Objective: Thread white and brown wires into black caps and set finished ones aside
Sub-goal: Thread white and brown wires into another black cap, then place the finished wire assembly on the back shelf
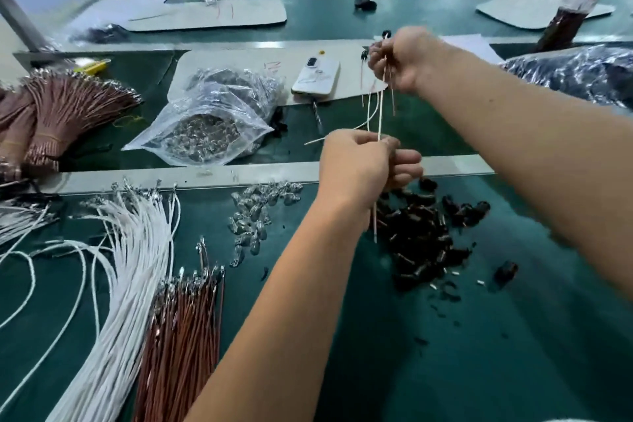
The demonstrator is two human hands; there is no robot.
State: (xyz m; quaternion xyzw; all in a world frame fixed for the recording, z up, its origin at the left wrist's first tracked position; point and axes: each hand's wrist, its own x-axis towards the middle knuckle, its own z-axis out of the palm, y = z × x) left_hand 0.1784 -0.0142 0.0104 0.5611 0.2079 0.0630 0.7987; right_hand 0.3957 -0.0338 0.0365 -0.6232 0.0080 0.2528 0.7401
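Note:
My right hand (pixel 404 60) is raised over the far part of the bench and grips several wires fitted with black caps (pixel 386 34); white and brown wire tails hang below it. Lower down, my left hand (pixel 363 164) pinches a white wire (pixel 380 120) that runs up to the right hand, and a wire end sticks out beneath that fist. A pile of loose black caps (pixel 424 236) lies on the green mat right of the left wrist. A white wire bundle (pixel 137 260) and a brown wire bundle (pixel 185 329) lie at the lower left.
Small clear bulbs (pixel 260 212) are scattered mid-mat. A plastic bag of parts (pixel 212 120) sits behind the metal rail (pixel 205 176), next to a white phone (pixel 317 75). Brown wire bundles (pixel 61 113) lie at far left. A dark plastic bag (pixel 575 72) sits at far right.

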